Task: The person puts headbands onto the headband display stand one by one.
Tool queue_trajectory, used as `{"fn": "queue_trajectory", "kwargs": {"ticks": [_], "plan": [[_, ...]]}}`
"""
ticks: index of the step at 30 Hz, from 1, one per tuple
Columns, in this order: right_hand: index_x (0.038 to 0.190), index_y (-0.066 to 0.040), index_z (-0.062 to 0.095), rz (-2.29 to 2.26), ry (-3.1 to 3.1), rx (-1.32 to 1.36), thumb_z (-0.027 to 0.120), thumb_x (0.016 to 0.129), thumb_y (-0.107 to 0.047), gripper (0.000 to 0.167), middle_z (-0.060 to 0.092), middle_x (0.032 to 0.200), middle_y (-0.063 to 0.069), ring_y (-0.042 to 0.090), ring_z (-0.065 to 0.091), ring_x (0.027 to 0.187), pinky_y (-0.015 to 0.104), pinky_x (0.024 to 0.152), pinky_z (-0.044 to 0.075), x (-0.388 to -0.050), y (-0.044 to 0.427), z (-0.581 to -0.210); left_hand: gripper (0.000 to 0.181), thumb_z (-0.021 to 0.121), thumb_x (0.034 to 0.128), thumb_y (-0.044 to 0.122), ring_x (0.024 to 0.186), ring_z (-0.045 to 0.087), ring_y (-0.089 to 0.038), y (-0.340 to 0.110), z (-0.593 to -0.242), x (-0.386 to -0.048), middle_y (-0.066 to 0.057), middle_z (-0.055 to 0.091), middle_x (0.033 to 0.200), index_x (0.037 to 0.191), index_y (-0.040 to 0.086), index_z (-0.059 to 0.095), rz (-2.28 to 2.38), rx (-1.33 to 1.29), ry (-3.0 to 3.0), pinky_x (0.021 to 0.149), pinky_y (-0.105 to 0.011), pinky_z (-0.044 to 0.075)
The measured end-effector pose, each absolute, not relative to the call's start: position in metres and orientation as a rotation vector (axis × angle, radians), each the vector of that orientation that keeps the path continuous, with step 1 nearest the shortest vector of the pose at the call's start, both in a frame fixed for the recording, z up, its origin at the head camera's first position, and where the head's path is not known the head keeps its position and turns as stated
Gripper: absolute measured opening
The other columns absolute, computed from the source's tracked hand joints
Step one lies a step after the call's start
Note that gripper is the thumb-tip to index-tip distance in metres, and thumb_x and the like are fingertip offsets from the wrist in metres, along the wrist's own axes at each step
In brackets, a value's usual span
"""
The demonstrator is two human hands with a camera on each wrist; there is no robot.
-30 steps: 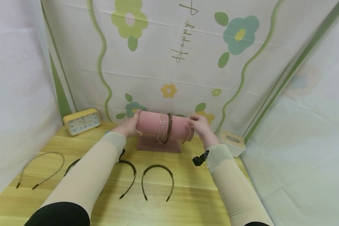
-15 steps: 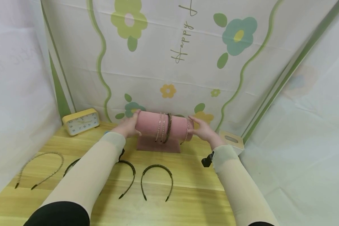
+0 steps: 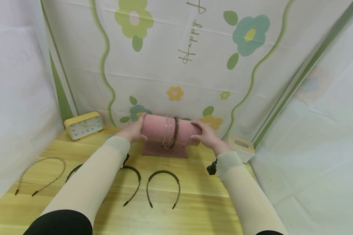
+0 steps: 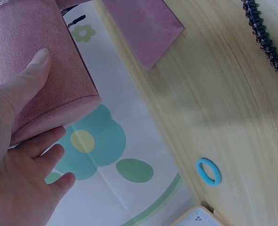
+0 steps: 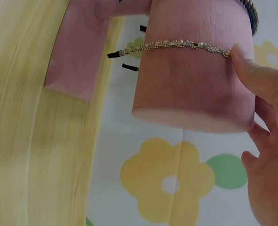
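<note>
A pink padded headband stand (image 3: 155, 126), a roll on a pink base, stands at the back of the table. My left hand (image 3: 131, 131) grips its left end, thumb over the front and fingers around the end. Near the right end, a thin beaded headband (image 5: 176, 44) sits around the roll. My right hand (image 3: 208, 134) holds that headband, thumb tip at its front and fingers behind the roll, where they are partly hidden. Two light thin headbands and a dark headband (image 3: 176, 132) circle the roll's middle.
On the table (image 3: 164, 222) lie a brown headband (image 3: 163, 172), black headbands partly under the left arm, and a light braided headband (image 3: 65, 168). A yellow clock (image 3: 85, 125) stands at back left, a tissue box (image 3: 241, 148) at right. A blue ring (image 4: 208, 171) lies near the clock.
My right hand first shifts its grip at the roll's right end, then moves left, sliding the beaded headband a little inward along the roll. My left hand keeps its hold.
</note>
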State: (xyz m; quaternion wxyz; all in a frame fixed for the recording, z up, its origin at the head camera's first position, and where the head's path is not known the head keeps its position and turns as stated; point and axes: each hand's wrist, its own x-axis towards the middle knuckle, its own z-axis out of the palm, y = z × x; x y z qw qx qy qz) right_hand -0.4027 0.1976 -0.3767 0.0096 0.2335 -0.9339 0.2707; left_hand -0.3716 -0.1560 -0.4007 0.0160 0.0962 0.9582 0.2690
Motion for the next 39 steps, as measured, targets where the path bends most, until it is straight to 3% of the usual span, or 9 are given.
{"fn": "queue_trajectory", "kwargs": {"ticks": [21, 29, 39], "plan": [[0.145, -0.016, 0.049, 0.744, -2.934, 0.795, 0.078, 0.087, -0.029, 0.066, 0.049, 0.145, 0.009, 0.031, 0.044, 0.131, 0.046, 0.109, 0.035, -0.408, 0.154, -0.369, 0.120, 0.086, 0.0782, 0.021, 0.120, 0.052, -0.045, -0.157, -0.402, -0.374, -0.029, 0.058, 0.126, 0.158, 0.010, -0.002, 0.851, 0.310, 2.991, 0.113, -0.059, 0.021], [0.149, -0.017, 0.045, 0.737, -2.980, 0.798, 0.076, 0.088, -0.029, 0.070, 0.048, 0.146, 0.009, 0.032, 0.045, 0.130, 0.048, 0.109, 0.035, -0.406, 0.146, -0.363, 0.121, 0.086, 0.0785, 0.021, 0.120, 0.051, -0.046, -0.156, -0.401, -0.373, -0.029, 0.058, 0.126, 0.158, 0.012, -0.005, 0.850, 0.291, 2.989, 0.113, -0.060, 0.021], [0.155, -0.023, 0.034, 0.979, -2.932, 0.756, 0.077, 0.088, -0.028, 0.080, 0.038, 0.154, 0.008, 0.034, 0.036, 0.138, 0.050, 0.113, 0.029, -0.398, 0.151, -0.365, 0.120, 0.086, 0.0788, 0.023, 0.119, 0.052, -0.045, -0.156, -0.400, -0.371, -0.028, 0.058, 0.126, 0.159, 0.014, -0.003, 0.854, 0.281, 2.985, 0.108, -0.059, 0.032]]}}
